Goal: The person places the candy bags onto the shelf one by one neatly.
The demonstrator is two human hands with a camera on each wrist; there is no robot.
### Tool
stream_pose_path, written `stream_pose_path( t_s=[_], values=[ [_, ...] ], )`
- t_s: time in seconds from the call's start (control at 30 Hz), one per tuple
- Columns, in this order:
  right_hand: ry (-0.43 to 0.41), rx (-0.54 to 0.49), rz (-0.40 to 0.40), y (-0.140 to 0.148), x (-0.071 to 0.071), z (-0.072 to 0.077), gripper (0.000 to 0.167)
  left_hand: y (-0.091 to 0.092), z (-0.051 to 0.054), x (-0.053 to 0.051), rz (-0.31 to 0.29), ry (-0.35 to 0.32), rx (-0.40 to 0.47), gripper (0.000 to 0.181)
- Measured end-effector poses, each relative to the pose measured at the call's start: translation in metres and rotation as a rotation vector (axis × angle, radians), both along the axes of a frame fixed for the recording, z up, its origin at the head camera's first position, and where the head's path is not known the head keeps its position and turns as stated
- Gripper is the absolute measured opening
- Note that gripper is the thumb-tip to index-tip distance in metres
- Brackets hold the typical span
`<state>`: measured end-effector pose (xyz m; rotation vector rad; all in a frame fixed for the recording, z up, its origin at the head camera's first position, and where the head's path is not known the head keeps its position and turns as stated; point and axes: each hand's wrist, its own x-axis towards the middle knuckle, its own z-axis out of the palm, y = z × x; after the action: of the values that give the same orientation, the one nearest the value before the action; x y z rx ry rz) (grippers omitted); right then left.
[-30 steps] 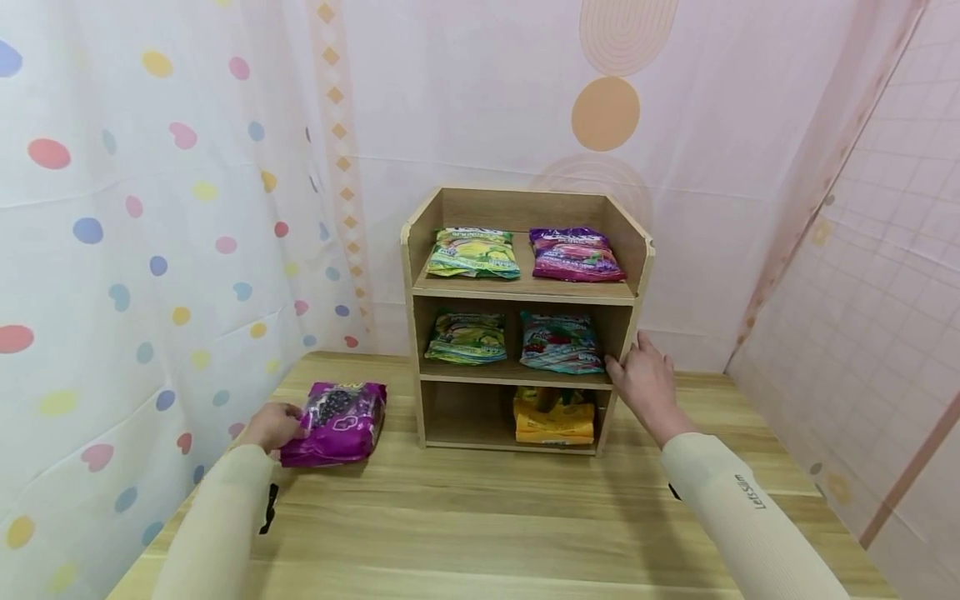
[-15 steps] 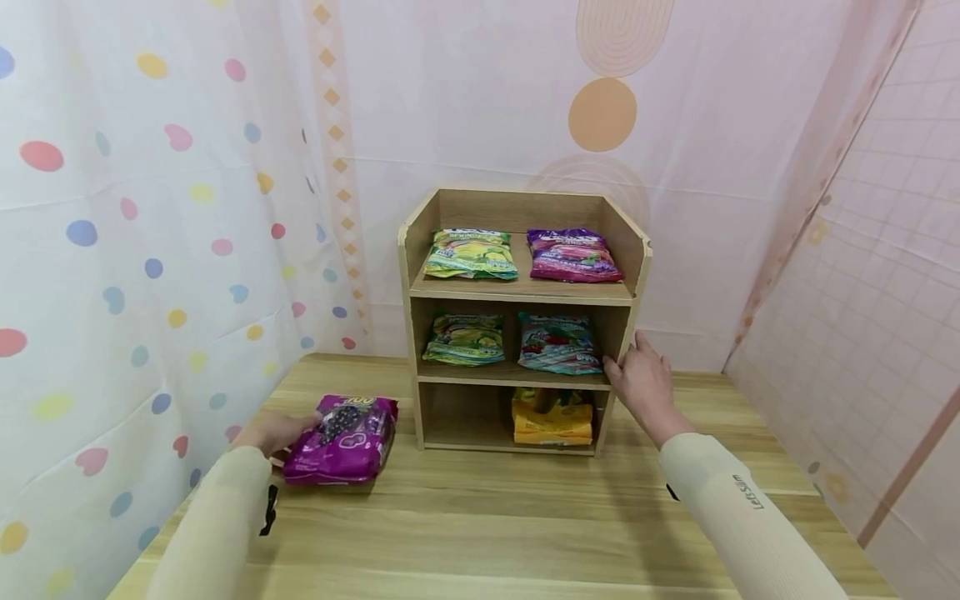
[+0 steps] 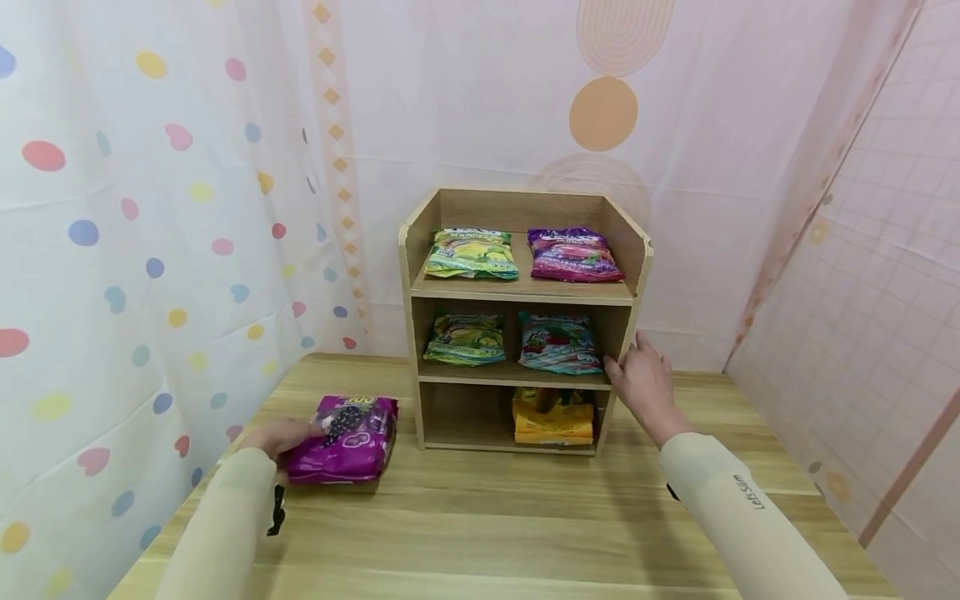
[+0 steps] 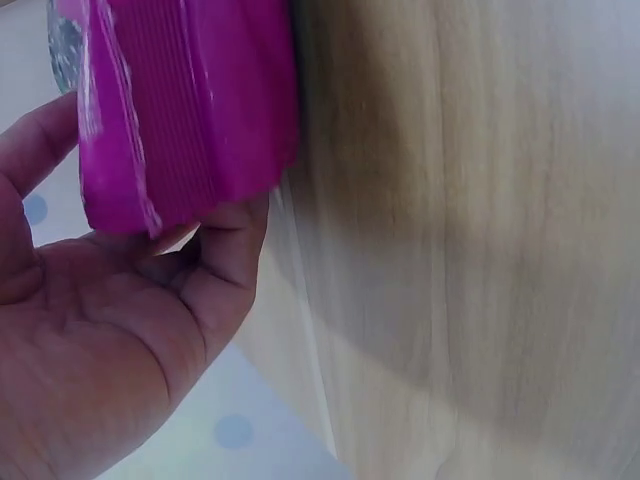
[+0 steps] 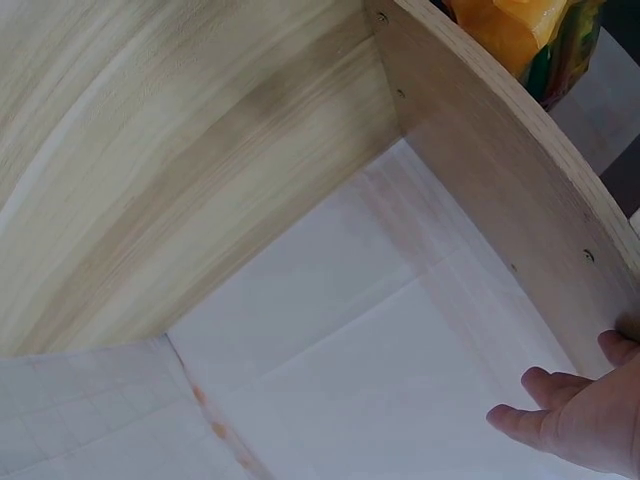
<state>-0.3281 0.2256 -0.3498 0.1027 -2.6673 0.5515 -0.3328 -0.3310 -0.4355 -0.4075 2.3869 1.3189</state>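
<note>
My left hand [image 3: 273, 435] grips the near left end of a shiny purple snack bag [image 3: 341, 458] printed with dark berries. In the left wrist view, the thumb lies on one side of the bag [image 4: 220, 100] and curled fingers go under its crimped end. The bag is on or just above the table; which one I cannot tell. On the other side, my right hand [image 3: 645, 383] touches the right side panel of a small wooden shelf [image 3: 525, 293]. Its thumb meets the panel's front edge; in the right wrist view the fingers of this hand [image 5: 595, 425] are loosely extended.
On the top tier lie a green-yellow bag [image 3: 472, 253] and a purple-pink bag [image 3: 575, 255]. The middle tier holds a green bag [image 3: 466, 339] and a teal bag [image 3: 558, 343]. A yellow bag [image 3: 553, 427] stands at the lower right. Patterned curtains [image 3: 225, 167] enclose the table [image 3: 480, 533].
The purple bag has come slightly toward me and to the right, and its far end has turned. My left hand has shifted a little further over it. The right hand has stayed at the shelf.
</note>
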Motion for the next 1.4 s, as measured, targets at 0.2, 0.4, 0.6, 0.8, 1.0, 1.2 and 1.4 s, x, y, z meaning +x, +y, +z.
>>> stream_pose_path(
  t_s=[0.2,0.4,0.6,0.8,1.0,1.2,1.4],
  values=[
    [0.007,0.006,0.004,0.000,0.000,-0.001,0.043,0.004,0.002,-0.002,-0.068,0.036,-0.060,0.081],
    [0.016,0.008,0.004,0.000,-0.002,-0.002,0.044,0.009,0.005,0.002,-0.042,0.023,0.022,0.069],
    [0.019,0.005,0.006,0.000,-0.001,-0.002,0.043,0.014,0.004,0.004,-0.040,0.006,0.072,0.076],
    [0.013,-0.002,0.003,0.000,-0.001,-0.002,0.043,0.016,0.001,-0.003,-0.030,0.008,0.128,0.083],
    [0.031,-0.015,0.009,0.000,0.000,-0.002,0.042,0.021,0.004,-0.007,-0.032,0.038,0.141,0.078],
    [0.026,-0.007,0.010,0.000,0.000,-0.002,0.042,0.022,0.001,-0.007,-0.033,0.097,0.133,0.079],
    [0.033,-0.001,0.003,-0.001,-0.001,-0.003,0.042,0.026,0.002,-0.008,-0.046,0.170,0.133,0.082]
  ],
)
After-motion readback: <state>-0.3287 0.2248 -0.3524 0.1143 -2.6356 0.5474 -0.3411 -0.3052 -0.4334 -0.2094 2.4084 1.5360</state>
